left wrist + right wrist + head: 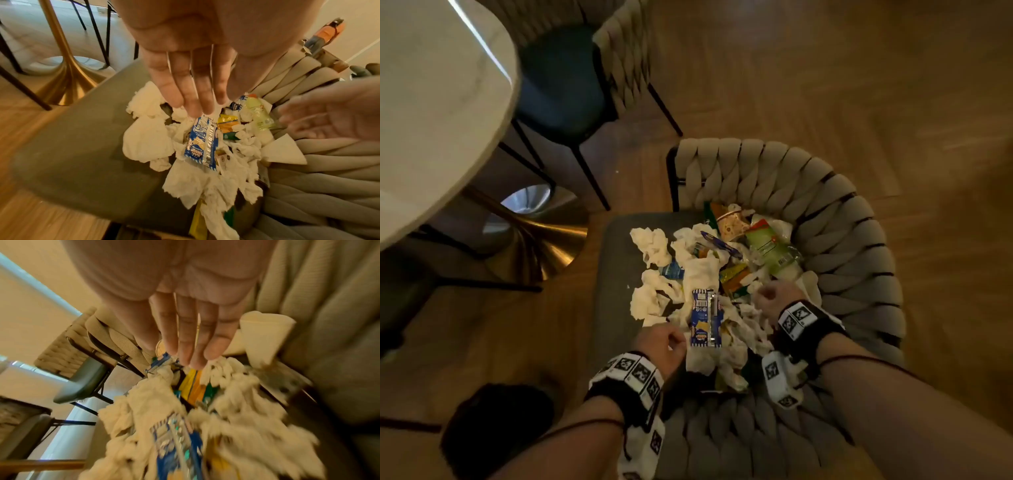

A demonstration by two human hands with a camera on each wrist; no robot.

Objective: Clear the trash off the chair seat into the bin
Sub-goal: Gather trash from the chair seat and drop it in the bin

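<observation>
A pile of trash covers the back half of the grey chair seat point(616, 291): crumpled white tissues point(650, 245), a blue snack wrapper point(705, 318), a yellow wrapper point(732, 277), a paper cup point(732, 222) and a clear plastic bag point(770, 246). My left hand point(671, 337) hovers at the pile's near edge with straight fingers point(197, 91), tips just over the blue wrapper point(202, 142), holding nothing. My right hand point(770, 294) hangs over the pile's right side; its straight, empty fingers point(189, 337) point down at the yellow wrapper point(191, 386).
The woven chair back point(852, 240) wraps around the pile's far and right sides. A round white table point(431, 102) on a brass base point(544, 240) stands to the left, and a second chair point(558, 78) behind. A dark round object point(493, 431) sits on the floor, lower left.
</observation>
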